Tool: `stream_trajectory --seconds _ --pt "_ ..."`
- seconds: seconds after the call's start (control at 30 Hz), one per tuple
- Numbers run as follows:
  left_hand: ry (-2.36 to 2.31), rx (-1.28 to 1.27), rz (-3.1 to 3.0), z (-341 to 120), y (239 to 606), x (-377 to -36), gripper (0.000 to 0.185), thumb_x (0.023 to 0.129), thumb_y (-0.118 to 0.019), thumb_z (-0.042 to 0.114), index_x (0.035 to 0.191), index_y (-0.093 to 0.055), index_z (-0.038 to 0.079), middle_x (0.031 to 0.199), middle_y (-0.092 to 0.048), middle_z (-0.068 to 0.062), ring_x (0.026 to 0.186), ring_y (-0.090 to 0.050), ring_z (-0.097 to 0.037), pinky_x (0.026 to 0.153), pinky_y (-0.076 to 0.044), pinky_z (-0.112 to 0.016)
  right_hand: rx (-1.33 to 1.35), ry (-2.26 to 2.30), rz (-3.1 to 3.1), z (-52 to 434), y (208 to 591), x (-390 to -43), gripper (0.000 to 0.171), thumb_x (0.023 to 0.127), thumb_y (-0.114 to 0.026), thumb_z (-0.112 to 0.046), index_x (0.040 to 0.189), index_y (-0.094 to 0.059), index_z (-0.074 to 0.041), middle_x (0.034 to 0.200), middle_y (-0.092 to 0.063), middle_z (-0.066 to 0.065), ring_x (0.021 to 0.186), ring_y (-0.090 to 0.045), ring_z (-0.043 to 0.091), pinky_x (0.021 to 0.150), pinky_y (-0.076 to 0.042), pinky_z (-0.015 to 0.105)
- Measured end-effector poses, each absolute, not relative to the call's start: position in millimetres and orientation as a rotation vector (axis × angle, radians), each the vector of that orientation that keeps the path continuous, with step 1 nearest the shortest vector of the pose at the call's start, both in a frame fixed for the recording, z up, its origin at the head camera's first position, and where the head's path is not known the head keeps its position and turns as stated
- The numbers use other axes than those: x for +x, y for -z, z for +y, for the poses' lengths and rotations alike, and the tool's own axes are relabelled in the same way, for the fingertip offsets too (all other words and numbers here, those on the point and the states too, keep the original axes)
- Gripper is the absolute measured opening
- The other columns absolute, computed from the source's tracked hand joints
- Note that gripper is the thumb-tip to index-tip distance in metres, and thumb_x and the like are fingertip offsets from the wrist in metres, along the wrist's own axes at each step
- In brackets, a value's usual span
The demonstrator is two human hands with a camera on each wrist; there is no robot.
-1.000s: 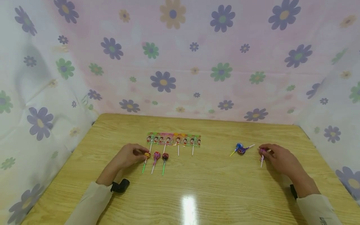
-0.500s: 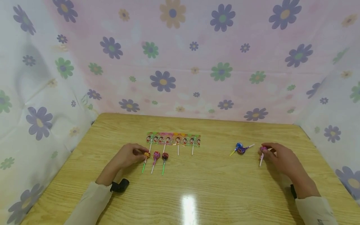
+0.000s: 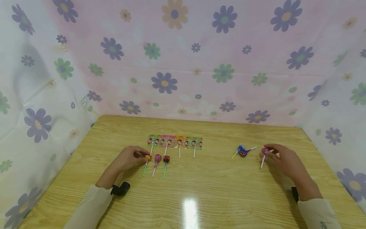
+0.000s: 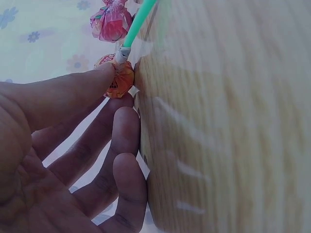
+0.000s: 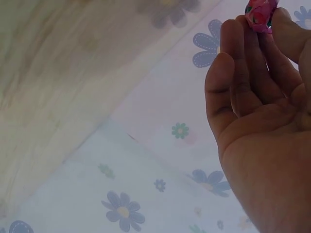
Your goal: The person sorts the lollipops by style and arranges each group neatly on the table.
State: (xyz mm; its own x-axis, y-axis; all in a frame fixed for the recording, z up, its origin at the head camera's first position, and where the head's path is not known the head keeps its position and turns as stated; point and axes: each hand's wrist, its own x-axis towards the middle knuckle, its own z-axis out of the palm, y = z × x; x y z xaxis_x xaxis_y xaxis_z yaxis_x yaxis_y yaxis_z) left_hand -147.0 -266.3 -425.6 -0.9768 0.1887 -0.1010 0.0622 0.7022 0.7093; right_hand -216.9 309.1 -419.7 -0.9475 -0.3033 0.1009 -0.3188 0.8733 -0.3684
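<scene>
My left hand [image 3: 130, 160] pinches the wrapped head of an orange lollipop [image 4: 120, 82] between thumb and finger; its green stick points toward me. Right beside it lie a pink lollipop [image 3: 158, 158] with a white stick and a dark red lollipop [image 3: 166, 159] with a green stick. On the right side, my right hand [image 3: 284, 160] pinches a pink-wrapped lollipop [image 5: 261, 15] by the head, its white stick hanging down toward the tabletop. To the left of that hand, a blue lollipop [image 3: 241, 148] with a yellow stick touches a purple lollipop [image 3: 243, 153] with a white stick.
Behind the left row lies a strip of flat lollipops [image 3: 175, 141] in joined printed wrappers, white sticks toward me. The wooden table [image 3: 217, 190] meets a flowered cloth backdrop [image 3: 183, 105] at its back and sides.
My right hand has turned the pink lollipop upright and shifted it slightly left, bringing its head clearer of the fingers. The left hand keeps its hold on the orange lollipop.
</scene>
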Motion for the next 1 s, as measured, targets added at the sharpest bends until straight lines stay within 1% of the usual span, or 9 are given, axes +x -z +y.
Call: stream_trajectory --seconds 0.23,0.53,0.73,0.87,1.0 --pt "-1.145 0.212 2.739 -267 426 -147 0.023 0.093 -0.070 0.012 0.115 -0.074 0.007 0.110 -0.072 -0.013 0.093 -0.069 -0.024 0.080 -0.057 -0.040 0.501 -0.621 -2.995 306 419 -218 0.041 0.105 -0.051 -0.031 0.132 -0.060 -0.001 0.117 -0.067 0.024 0.100 -0.063 0.045 0.077 -0.050 0.059" --pt "-1.149 0.214 2.750 -268 427 -145 0.023 0.093 -0.070 0.011 0.114 -0.074 0.006 0.108 -0.072 -0.013 0.092 -0.069 -0.024 0.080 -0.058 -0.041 0.538 -0.646 -2.986 297 418 -218 0.041 0.105 -0.050 -0.031 0.132 -0.060 -0.002 0.120 -0.067 0.024 0.101 -0.063 0.044 0.079 -0.050 0.060" --pt "-1.152 0.210 2.749 -268 427 -145 0.023 0.093 -0.070 0.011 0.115 -0.074 0.007 0.109 -0.072 -0.013 0.092 -0.069 -0.023 0.080 -0.057 -0.040 0.535 -0.643 -2.978 293 421 -219 0.040 0.105 -0.051 -0.031 0.131 -0.062 -0.003 0.118 -0.068 0.022 0.100 -0.064 0.041 0.078 -0.051 0.058" --pt "-1.152 0.208 2.748 -268 426 -145 0.022 0.093 -0.070 0.011 0.114 -0.074 0.007 0.109 -0.072 -0.013 0.093 -0.069 -0.024 0.080 -0.058 -0.040 0.547 -0.660 -2.974 291 421 -216 0.039 0.105 -0.052 -0.031 0.131 -0.062 -0.004 0.121 -0.067 0.022 0.100 -0.064 0.040 0.079 -0.051 0.056" --pt "-1.153 0.225 2.748 -267 425 -146 0.023 0.093 -0.069 0.010 0.115 -0.074 0.006 0.109 -0.072 -0.013 0.093 -0.069 -0.024 0.080 -0.058 -0.040 0.589 -0.669 -2.937 287 420 -214 0.037 0.104 -0.054 -0.029 0.129 -0.063 -0.004 0.121 -0.068 0.021 0.099 -0.065 0.037 0.077 -0.052 0.050"
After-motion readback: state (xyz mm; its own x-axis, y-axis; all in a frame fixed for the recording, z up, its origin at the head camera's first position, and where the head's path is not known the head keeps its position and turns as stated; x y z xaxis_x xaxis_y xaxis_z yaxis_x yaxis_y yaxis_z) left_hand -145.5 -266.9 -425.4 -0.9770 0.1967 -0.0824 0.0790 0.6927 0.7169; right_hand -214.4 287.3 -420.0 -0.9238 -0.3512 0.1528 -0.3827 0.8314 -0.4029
